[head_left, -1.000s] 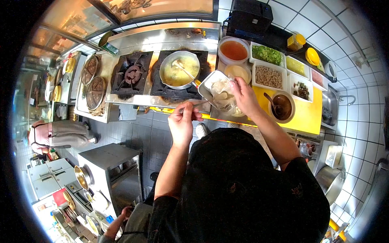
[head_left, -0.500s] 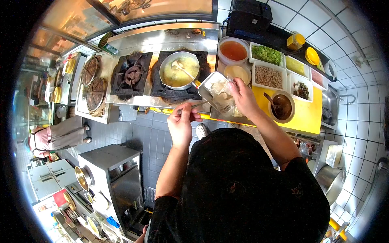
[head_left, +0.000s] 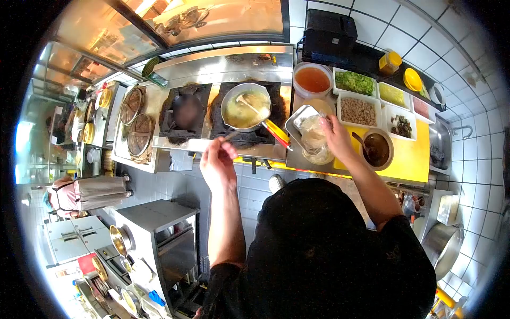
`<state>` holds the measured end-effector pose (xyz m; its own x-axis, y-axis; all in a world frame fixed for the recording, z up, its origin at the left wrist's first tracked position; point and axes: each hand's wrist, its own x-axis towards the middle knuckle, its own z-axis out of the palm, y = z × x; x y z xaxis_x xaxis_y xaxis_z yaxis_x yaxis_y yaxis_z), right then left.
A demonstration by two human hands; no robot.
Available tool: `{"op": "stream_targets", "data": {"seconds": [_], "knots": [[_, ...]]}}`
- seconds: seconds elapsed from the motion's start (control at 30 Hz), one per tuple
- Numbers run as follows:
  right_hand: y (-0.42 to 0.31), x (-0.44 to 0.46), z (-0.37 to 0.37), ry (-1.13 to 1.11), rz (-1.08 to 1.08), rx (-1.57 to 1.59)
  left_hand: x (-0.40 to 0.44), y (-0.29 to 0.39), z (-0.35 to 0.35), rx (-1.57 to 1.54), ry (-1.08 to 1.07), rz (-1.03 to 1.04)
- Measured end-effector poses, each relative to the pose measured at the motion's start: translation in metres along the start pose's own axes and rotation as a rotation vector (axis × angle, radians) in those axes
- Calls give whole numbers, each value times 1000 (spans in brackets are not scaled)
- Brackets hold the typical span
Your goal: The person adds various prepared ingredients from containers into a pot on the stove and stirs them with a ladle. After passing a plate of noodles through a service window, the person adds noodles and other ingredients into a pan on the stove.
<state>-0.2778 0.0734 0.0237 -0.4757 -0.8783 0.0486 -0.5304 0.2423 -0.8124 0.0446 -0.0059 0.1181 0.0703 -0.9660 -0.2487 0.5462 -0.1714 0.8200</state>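
My left hand [head_left: 218,162] is closed around the thin handle of a metal spoon [head_left: 231,135], in front of the stove. The spoon points towards the pan [head_left: 230,116], which holds pale yellow liquid. A bright white patch shows at the pan's near right edge; whether it is the spoon's load I cannot tell. A pale stirring tool [head_left: 249,102] rests in the liquid. In my right hand [head_left: 334,137] is a small metal container [head_left: 294,123] lined with a clear plastic bag [head_left: 313,133]. It is tilted over the counter, right of the pan's yellow and red handle [head_left: 276,133].
White tubs of chopped greens [head_left: 354,82] and minced meat [head_left: 358,111] stand at the right. A bowl of dark sauce with a spoon [head_left: 376,149] sits on the yellow board [head_left: 411,159]. An orange liquid tub [head_left: 312,78] is behind. Another person [head_left: 87,193] stands far left.
My left hand has drawn the spoon out of the container and moved left towards the pan. The container has shifted right with my right hand. The whole view has also shifted slightly.
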Motion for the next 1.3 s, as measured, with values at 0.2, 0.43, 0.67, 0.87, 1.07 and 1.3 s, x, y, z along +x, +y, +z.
{"op": "stream_targets", "data": {"seconds": [0.2,0.43,0.67,0.87,1.07,1.3], "knots": [[-8,-6,-15,-30,-20,13,76,-28,5,935,45,444],[-10,-6,-29,-88,67,95,-2,-15,40,347,-200,55],[-20,-2,-47,-143,53,86,-32,-51,74,444,-431,-83],[-25,0,-67,-217,62,143,-32,-111,81,677,-507,-72],[5,9,-101,-386,19,241,-30,-97,97,627,-441,1],[19,17,-110,-547,-48,249,-16,-116,138,553,-895,-496]]}}
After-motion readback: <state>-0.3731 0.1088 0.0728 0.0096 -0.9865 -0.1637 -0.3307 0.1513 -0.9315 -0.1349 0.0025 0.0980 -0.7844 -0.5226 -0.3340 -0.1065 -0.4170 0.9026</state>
